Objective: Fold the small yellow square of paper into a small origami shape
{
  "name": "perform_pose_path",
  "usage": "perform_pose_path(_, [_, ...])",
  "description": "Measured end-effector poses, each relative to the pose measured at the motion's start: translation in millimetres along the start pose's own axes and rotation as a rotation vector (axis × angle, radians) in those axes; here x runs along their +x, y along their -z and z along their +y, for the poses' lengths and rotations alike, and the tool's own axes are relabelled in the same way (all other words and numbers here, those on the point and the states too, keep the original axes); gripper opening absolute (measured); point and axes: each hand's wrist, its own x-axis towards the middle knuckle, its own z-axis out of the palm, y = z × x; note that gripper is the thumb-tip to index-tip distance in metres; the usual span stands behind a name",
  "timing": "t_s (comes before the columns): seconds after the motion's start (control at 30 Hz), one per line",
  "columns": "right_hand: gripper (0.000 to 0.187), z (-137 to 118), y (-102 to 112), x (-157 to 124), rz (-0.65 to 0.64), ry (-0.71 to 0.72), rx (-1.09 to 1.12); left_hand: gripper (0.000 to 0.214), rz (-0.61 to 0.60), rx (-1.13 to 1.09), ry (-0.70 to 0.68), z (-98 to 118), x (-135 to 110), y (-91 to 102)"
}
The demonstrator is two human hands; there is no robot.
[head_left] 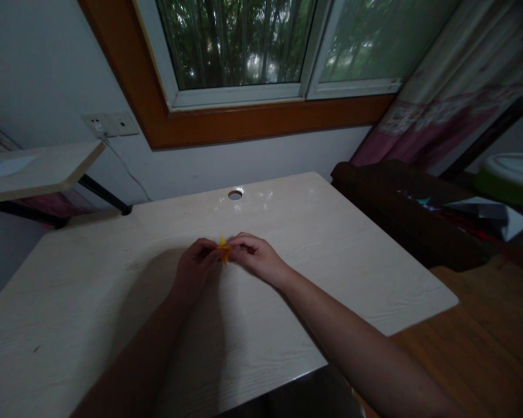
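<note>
Between my two hands is a small yellow-orange folded piece [225,252], which looks like paper; its exact shape is too small to make out. My left hand [196,264] pinches its left side with thumb and fingers. From the other side my right hand [258,255] grips it the same way, fingertips close to those of the left. Both hands are just over the pale wooden desk [261,325], and a shadow falls to the left. The fingers partly hide the piece.
A round cable hole [235,195] is near the desk's back edge. At the left stands a raised shelf [47,168] on black legs, with a white cord [126,168] behind it. A dark wooden piece of furniture [401,215] holding assorted items is beyond the right edge.
</note>
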Motion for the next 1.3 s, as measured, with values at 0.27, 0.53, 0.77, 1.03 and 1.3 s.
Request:
perform_pose_path(0.27, [0.029, 14, 0, 1, -0.038, -0.129, 0.146, 0.019, -0.003, 0.03, 0.025, -4, -2, 0.2])
perform_pose_path(0.53, [0.039, 23, -5, 4, 0.007, -0.115, 0.281, 0.019, 0.038, 0.068, -0.032, -1, -4, -4.5])
perform_pose_path(0.77, [0.036, 22, -6, 3, 0.024, -0.141, 0.086, 0.021, 0.126, 0.085, -0.047, -4, -2, -5.3])
perform_pose_path(1.03, [0.022, 17, -5, 0, 0.084, -0.015, -0.125, 0.02, 0.075, -0.016, -0.022, -2, -2, -9.2])
perform_pose_path(1.3, [0.011, 4, -1, -2, 0.113, 0.169, -0.399, 0.014, 0.028, -0.138, -0.044, 2, -2, -8.9])
